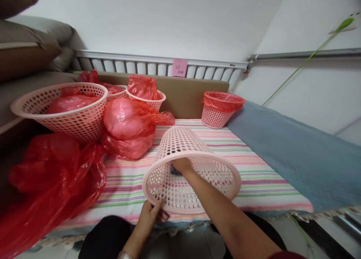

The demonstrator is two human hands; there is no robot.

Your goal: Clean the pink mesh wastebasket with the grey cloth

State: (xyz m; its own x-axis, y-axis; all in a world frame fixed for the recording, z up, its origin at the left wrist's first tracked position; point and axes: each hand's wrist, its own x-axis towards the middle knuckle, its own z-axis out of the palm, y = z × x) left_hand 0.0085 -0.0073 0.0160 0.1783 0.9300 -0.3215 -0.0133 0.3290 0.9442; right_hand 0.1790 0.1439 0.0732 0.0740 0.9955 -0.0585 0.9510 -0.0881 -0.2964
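A pale pink perforated wastebasket (180, 138) lies on its side on the striped cloth, its wide mouth facing me. My left hand (152, 214) grips its lower left rim, thumb over the edge. Reaching in through the mouth, my right hand (182, 165) is closed on a dark cloth (175, 171) against the basket's inner left wall. The upper rim and the wall partly cover my right fingers.
Red plastic bags (56, 176) lie at the left, near another pink basket (93, 116) with a red bag inside. A red-lined basket (216, 116) stands at the back right. Grey cushions (31, 44) are stacked far left; a plant stem (299, 68) leans across the right.
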